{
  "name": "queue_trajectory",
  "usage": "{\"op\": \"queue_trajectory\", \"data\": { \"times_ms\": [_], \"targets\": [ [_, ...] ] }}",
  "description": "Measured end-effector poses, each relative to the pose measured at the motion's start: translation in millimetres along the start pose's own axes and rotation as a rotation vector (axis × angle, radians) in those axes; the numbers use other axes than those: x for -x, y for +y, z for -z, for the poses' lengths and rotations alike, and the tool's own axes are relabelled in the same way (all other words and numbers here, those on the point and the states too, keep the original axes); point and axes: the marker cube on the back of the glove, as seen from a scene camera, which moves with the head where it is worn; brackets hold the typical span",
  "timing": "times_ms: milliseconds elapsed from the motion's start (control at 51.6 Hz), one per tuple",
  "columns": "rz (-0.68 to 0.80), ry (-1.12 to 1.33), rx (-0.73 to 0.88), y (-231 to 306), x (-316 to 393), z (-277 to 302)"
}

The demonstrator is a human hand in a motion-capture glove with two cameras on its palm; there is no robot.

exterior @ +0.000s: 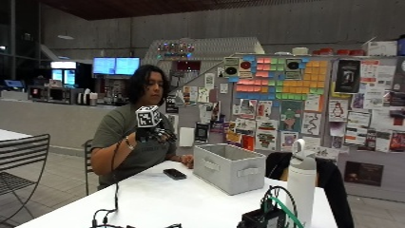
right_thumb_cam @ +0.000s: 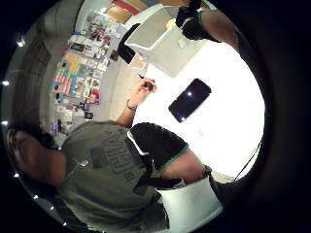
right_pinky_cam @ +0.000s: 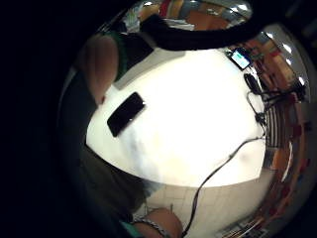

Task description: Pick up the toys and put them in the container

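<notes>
On white table, grey fabric bin; flat black phone; gloved hand raised

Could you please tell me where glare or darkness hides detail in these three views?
Little finger side palm view: the white table is blown out around the phone. Thumb side palm view: similar glare. Outside view: evenly lit, with the gray container clear.

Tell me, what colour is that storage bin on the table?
Light grey; the storage bin shows best in the outside view, standing on the white table.
</notes>
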Motion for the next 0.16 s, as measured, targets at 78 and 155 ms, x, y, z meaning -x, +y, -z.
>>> {"op": "queue_trajectory", "data": {
  "times_ms": [78, 155],
  "targets": [
    [-0.158, -0.105, 0.005, 0.9, 2.3, -0.4],
    [-0.156, -0.118, 0.001, 2.8, 0.4, -2.5]
  ]
}}
